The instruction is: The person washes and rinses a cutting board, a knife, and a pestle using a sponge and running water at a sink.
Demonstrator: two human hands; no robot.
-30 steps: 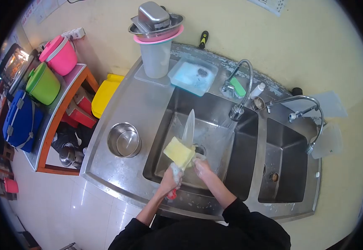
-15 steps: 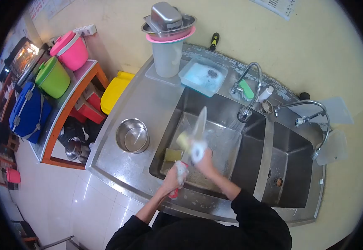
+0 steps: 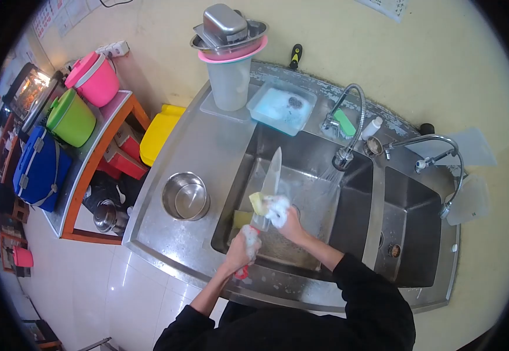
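A knife (image 3: 272, 172) with a long pale blade and a red handle points up and away over the large sink basin. My left hand (image 3: 243, 250) is wrapped round the handle near the basin's front edge, with suds on its fingers. Against the blade, my right hand (image 3: 288, 221) holds a yellow sponge (image 3: 258, 203), and thick white foam covers the fingers. A second yellowish pad (image 3: 242, 219) lies in the left of the basin, partly behind the knife. Water runs from the spring-neck faucet (image 3: 343, 158) into the basin's right side.
A steel pot (image 3: 185, 196) stands on the left drainboard. Behind the basin is a tub of suds (image 3: 282, 109), beside a tall container (image 3: 229, 85) stacked with bowls. A smaller sink basin (image 3: 409, 228) with another faucet (image 3: 441, 143) lies to the right.
My right hand and the sponge have shifted slightly down the blade toward the handle. The blade has tilted a little left. My left hand keeps its hold, and the camera view has shifted slightly.
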